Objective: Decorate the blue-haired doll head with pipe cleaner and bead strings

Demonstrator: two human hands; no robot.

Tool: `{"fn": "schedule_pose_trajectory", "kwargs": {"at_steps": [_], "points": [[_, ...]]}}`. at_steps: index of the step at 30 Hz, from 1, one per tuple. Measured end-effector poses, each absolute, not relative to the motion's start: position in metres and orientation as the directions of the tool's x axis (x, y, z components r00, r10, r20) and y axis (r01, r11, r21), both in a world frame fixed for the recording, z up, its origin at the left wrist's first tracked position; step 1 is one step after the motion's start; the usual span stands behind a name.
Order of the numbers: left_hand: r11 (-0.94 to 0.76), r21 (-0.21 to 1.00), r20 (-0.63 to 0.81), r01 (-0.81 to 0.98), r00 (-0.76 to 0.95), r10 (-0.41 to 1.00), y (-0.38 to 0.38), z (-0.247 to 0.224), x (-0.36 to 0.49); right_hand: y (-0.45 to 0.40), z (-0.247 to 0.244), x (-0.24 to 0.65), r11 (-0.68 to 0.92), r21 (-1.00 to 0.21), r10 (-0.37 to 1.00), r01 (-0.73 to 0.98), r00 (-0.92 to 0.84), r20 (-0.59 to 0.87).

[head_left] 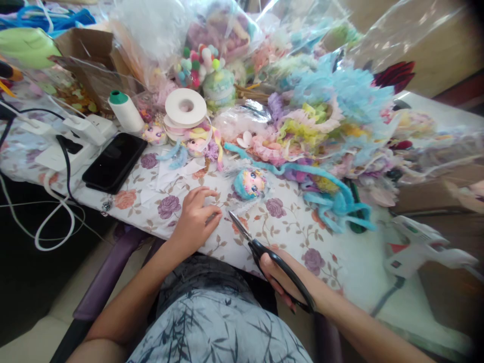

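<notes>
My right hand (282, 277) grips a pair of black-handled scissors (260, 249), its blades pointing up and left over the cloth. The blades look closed together. Just left of their tips hovers my left hand (196, 217), fingers curved and apart, with nothing visible in it. Beyond both hands lies a doll head (252, 184) with light blue fuzzy hair, big painted eyes and small decorations around the face. Some clear or whitish material shows at its edges. A light blue fuzzy strip (302, 169) runs behind it to the right.
Behind are a white ribbon roll (185, 107), a thread cone (126, 111) and a heap of coloured ruffles (321, 111) and plastic bags. Left are a black phone (114, 162) and a power strip (62, 154) with cables. A glue gun (419, 247) lies at the right.
</notes>
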State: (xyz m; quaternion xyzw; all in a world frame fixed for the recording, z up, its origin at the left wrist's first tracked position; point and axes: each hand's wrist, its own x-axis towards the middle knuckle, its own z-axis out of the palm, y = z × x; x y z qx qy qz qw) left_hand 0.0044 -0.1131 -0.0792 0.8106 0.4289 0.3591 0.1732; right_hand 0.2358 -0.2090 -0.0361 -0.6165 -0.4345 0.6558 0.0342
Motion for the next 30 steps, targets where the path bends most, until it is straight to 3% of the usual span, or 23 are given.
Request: {"fn": "schedule_pose_trajectory", "kwargs": {"at_steps": [5, 10, 16, 18, 23, 30], "points": [[-0.503, 0.525, 0.501, 0.687, 0.228, 0.835, -0.096, -0.081, -0.019, -0.206, -0.013, 0.24, -0.554, -0.627, 0.6, 0.548, -0.259, -0.757], [-0.474, 0.506, 0.479, 0.721, 0.222, 0.849, -0.084, -0.082, -0.029, -0.211, -0.019, 0.249, -0.555, -0.602, 0.573, 0.574, -0.261, -0.777], [-0.495, 0.481, 0.603, 0.723, 0.137, 0.786, -0.092, -0.07, -0.016, -0.213, -0.025, 0.25, -0.571, -0.617, 0.564, 0.541, -0.287, -0.774], [-0.542, 0.462, 0.623, 0.702, 0.178, 0.762, -0.099, -0.067, -0.008, -0.21, -0.02, 0.246, -0.593, -0.605, 0.55, 0.531, -0.281, -0.786], [-0.6, 0.472, 0.462, 0.646, 0.399, 0.792, -0.115, -0.071, 0.014, -0.204, -0.01, 0.237, -0.628, -0.577, 0.533, 0.522, -0.252, -0.808], [-0.559, 0.517, 0.381, 0.648, 0.411, 0.828, -0.117, -0.081, 0.021, -0.204, -0.014, 0.236, -0.655, -0.567, 0.521, 0.5, -0.245, -0.818]]}}
